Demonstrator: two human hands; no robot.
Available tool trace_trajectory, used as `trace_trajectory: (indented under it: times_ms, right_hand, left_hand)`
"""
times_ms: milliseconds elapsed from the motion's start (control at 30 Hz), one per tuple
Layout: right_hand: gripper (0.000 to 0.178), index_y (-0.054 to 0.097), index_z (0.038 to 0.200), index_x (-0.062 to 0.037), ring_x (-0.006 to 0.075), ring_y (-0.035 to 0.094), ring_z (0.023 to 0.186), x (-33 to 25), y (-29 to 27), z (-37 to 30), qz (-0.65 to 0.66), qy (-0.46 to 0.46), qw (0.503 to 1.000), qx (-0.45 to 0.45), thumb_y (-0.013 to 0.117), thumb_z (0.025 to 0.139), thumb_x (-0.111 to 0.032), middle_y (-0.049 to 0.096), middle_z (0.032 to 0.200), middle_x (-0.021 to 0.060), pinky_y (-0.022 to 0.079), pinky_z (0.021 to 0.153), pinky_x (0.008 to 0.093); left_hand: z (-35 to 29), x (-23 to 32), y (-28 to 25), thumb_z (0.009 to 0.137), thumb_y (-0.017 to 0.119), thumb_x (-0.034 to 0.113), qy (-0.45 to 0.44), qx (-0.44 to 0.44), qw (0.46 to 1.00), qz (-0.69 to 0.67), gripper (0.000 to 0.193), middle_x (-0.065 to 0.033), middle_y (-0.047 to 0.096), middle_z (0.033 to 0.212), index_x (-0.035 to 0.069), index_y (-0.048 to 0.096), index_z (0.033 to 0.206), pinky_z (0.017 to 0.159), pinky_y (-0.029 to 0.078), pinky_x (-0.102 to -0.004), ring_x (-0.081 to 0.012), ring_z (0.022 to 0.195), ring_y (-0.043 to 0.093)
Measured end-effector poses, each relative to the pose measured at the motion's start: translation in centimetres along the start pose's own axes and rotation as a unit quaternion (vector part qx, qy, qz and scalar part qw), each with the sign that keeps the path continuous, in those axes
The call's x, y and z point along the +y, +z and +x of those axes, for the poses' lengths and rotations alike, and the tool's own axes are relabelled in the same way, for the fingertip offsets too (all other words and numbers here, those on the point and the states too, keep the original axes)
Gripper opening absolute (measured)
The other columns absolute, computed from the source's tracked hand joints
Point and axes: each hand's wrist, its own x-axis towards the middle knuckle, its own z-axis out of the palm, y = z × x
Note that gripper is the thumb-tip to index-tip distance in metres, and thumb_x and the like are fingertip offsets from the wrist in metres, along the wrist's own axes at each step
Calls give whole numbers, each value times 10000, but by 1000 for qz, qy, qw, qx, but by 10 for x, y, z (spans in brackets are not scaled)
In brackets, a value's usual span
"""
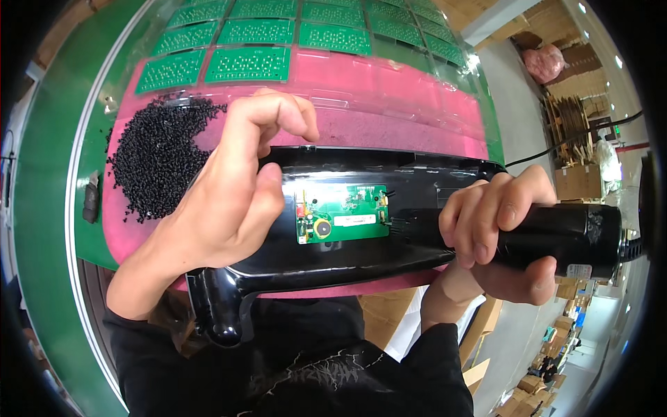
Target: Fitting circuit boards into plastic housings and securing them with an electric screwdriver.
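Observation:
My right hand (497, 222) is wrapped round a black cylindrical electric screwdriver (563, 240), whose narrow front end points left. A black plastic housing (326, 267) lies across the work surface, and inside it sits a green circuit board (354, 208) with a white label and a round yellow-rimmed part. The screwdriver's front is close to the board's right edge; I cannot tell whether its tip touches anything. Over the housing's left end is my left hand (233, 181), index finger bent and thumb apart from it. Nothing shows between them; the other fingers are partly hidden.
A heap of small black screws (156, 163) lies on the pink mat (410, 87), left of the housing. Beyond it, clear plastic trays hold several green circuit boards (250, 64). A black cable (583, 134) crosses at the right. Cardboard boxes (580, 182) stand past the bench.

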Motion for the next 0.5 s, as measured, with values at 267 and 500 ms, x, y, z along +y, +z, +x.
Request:
trace_trajectory:
  times_ms: [267, 500]
  right_hand:
    - [460, 449, 920, -64, 81, 490, 407, 10, -4, -1, 28, -32, 999, -34, 709, 778, -416, 543, 607, -12, 416, 394, 234]
    - [460, 455, 901, -66, 84, 509, 394, 10, -1, -3, 47, -72, 996, -26, 744, 756, -392, 553, 580, -18, 433, 385, 229]
  left_hand:
    - [6, 5, 4, 778, 499, -87, -5, -94, 970, 225, 322, -145, 578, 1010, -12, 489, 1092, 905, 436, -384, -275, 966, 554]
    - [7, 9, 3, 839, 510, -75, -37, -168, 969, 178, 402, -69, 653, 761, 8, 475, 1230, 824, 483, -347, -231, 823, 658]
